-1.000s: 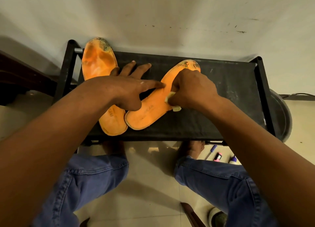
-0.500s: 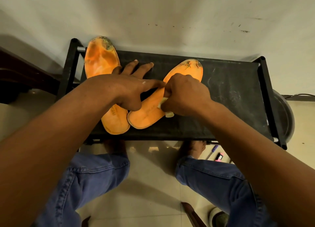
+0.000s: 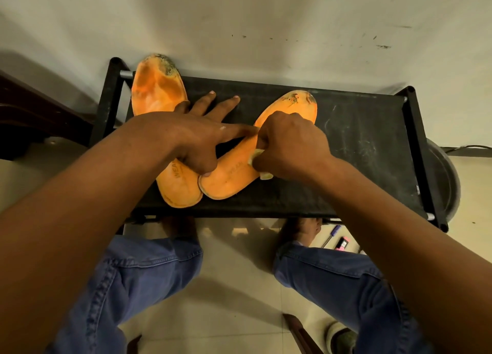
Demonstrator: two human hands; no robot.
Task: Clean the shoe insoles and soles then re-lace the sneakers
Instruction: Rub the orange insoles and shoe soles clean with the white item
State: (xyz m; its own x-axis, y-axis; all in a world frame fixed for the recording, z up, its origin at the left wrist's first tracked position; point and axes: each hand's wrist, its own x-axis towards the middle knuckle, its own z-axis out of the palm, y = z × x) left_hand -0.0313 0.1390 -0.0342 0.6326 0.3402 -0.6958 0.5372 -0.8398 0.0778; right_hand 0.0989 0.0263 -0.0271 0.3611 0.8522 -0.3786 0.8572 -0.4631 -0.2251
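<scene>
Two flat orange foam insoles are lying on the black bench: one dirty-toed insole (image 3: 159,98) is overhanging the far left edge; the other (image 3: 234,172) is angling beside it, heels touching.

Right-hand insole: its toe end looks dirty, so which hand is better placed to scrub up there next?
The right hand. It grips the wipe on that insole, just below the stained toe. The left hand lies spread, pressing the insoles onto the rack.

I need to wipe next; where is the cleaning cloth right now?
In the head view the cloth is bunched in the right hand, pressed on the right insole mid-rack.
</scene>
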